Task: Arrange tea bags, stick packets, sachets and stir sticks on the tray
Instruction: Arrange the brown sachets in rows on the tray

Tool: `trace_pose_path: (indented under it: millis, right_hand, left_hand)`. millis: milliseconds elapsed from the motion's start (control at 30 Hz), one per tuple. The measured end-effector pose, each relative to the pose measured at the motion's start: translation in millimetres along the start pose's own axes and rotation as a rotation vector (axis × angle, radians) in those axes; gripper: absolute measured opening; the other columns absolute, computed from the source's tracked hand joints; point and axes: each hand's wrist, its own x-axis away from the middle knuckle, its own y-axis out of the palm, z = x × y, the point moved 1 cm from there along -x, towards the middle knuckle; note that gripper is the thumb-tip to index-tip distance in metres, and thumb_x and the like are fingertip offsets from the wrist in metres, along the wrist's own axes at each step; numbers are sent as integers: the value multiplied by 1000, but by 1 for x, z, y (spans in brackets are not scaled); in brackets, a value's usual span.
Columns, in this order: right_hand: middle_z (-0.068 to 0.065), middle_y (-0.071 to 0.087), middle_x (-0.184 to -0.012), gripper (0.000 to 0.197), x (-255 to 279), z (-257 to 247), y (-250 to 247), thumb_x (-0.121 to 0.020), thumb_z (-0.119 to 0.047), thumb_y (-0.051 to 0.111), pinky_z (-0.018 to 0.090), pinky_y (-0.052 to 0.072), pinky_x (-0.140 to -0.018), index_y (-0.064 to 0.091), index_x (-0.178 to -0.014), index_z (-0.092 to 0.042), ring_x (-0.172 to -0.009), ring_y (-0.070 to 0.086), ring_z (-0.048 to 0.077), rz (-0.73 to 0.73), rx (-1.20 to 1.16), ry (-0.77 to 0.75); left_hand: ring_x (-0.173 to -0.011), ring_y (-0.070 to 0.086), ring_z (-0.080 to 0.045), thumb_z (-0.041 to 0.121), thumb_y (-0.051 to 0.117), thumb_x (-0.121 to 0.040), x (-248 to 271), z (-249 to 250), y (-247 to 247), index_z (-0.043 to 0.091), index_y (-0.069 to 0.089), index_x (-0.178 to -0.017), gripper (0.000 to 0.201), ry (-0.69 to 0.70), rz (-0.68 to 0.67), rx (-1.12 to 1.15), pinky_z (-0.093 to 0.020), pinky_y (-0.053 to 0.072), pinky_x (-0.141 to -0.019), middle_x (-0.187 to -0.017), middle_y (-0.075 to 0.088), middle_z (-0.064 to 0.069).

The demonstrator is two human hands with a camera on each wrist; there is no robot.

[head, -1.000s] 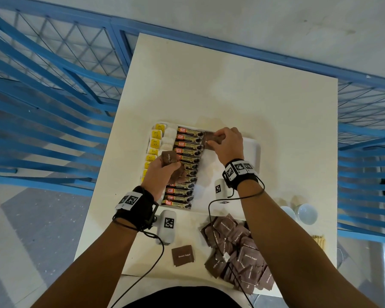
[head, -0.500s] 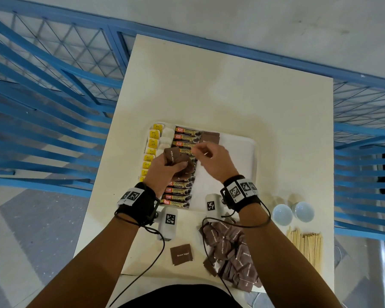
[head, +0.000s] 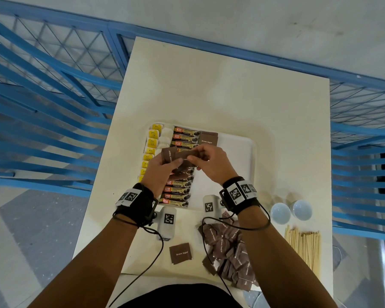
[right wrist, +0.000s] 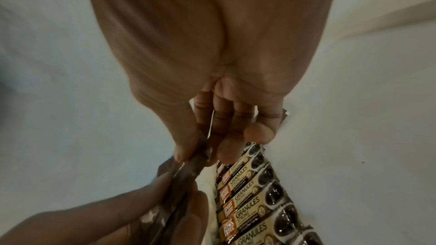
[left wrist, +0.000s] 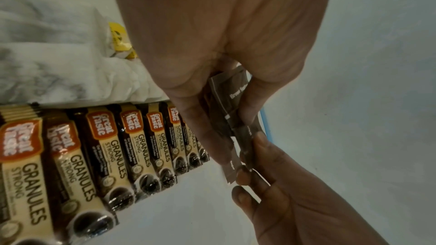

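Observation:
On the white tray lie a column of yellow-tagged tea bags, a column of coffee stick packets and one brown sugar sachet at the far end. Above the stick packets my left hand grips a small stack of brown sugar sachets. My right hand pinches one sachet of that stack between thumb and fingers. The pinch shows close up in the left wrist view, on the sachets, and in the right wrist view, on the sachets.
A heap of brown sugar sachets lies at the table's near edge, one loose sachet left of it. Wooden stir sticks lie at the near right, behind them two white cups. Blue railings surround the table.
My right hand left a sachet at the tray's far end, then drew back to the stack in my left hand and now pinches a sachet there.

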Motion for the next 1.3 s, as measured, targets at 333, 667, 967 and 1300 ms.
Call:
trace_pose_path:
  millis: [333, 667, 967, 1300]
  right_hand:
    - [-2, 73, -88, 12, -5, 11, -17, -87, -21, 78, 26, 57, -73, 71, -98, -22, -78, 68, 16, 65, 6, 42]
    - [-4, 69, -88, 13, -33, 44, -18, -88, -24, 75, 4, 36, -62, 72, -97, -15, -78, 59, 9, 354, 204, 175]
    - [-1, 67, -88, 17, -44, 50, -14, -80, -25, 81, 22, 47, -73, 68, -89, -21, -78, 60, 12, 399, 212, 183]
    - [-1, 66, -78, 26, -41, 48, -14, -80, -27, 81, 27, 48, -77, 62, -95, -18, -82, 63, 18, 461, 177, 189]
  left_hand:
    - [-80, 74, -29, 20, 63, -101, -3, 1, 0, 9, 69, -111, 16, -83, 108, 60, -46, 63, -69, -92, 74, -12]
    - [-79, 70, -29, -1, 49, -101, -3, -5, -8, 6, 67, -113, 23, -116, 64, -34, -46, 64, -75, -91, 71, -13]
    - [-80, 70, -30, -1, 51, -101, -3, -7, -9, 2, 64, -122, 25, -118, 62, -45, -45, 64, -74, -95, 70, -14]
    - [-83, 72, -27, 4, 58, -100, -4, -7, -6, 1, 63, -122, 22, -99, 42, -87, -45, 64, -79, -104, 71, -15]
